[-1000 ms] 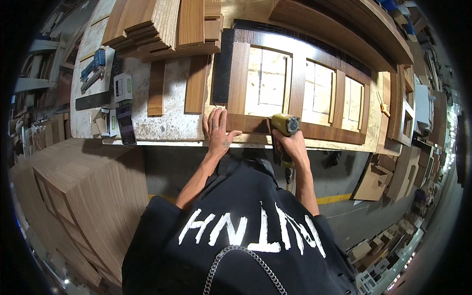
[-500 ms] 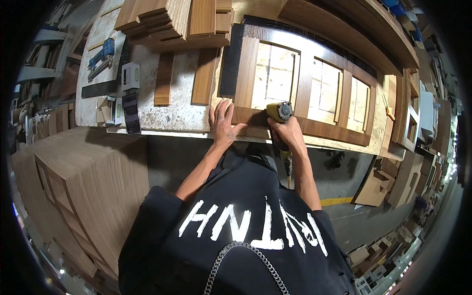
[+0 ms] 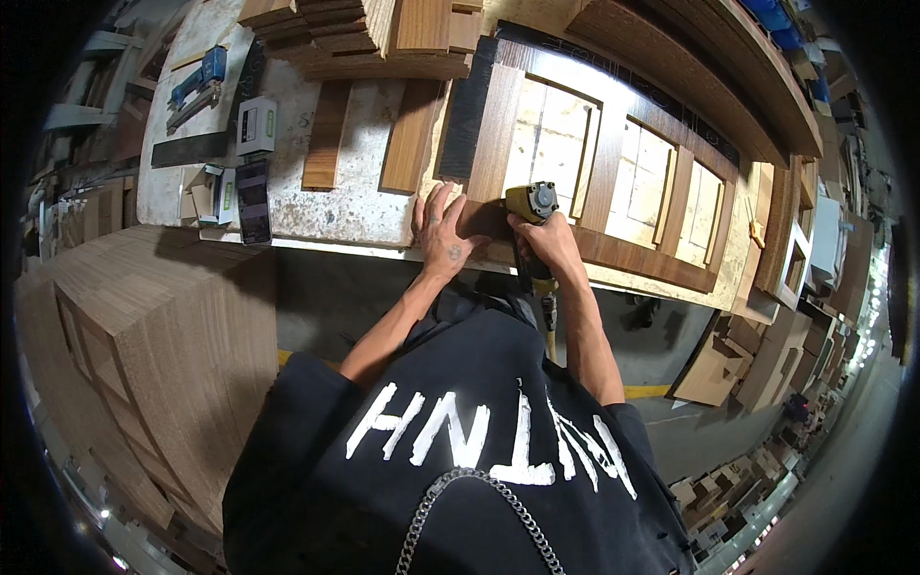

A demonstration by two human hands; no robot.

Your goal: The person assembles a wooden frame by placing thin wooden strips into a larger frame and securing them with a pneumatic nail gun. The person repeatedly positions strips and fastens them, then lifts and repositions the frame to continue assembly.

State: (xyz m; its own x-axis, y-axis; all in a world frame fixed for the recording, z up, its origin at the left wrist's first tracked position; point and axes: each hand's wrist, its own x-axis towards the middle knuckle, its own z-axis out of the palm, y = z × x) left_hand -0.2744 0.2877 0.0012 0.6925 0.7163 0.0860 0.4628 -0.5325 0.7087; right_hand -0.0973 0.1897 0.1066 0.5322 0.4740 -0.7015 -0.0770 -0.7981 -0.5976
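My right hand (image 3: 550,241) is wrapped round the handle of a yellow-and-black air nail gun (image 3: 533,200), with a hose running down from its grip. The gun's head stands over the near rail of a brown wooden frame (image 3: 644,256), close to its left corner; its nose is hidden beneath. The frame lies flat on the bench and has several rectangular openings. My left hand (image 3: 445,236) is open, fingers spread, pressing on the near left corner of the frame at the bench's front edge.
Stacked wooden boards (image 3: 383,59) stand at the back left, with two loose slats below them. A blue staple gun (image 3: 201,84), a small white box (image 3: 257,126) and a phone (image 3: 254,203) lie at left. Long brown panels (image 3: 690,86) rise behind the frame. A large wooden cabinet (image 3: 192,335) stands at lower left.
The nail gun in my right hand has shifted left along the near rail, toward my left hand. My left hand stays spread at the corner. The whole view has tilted slightly.
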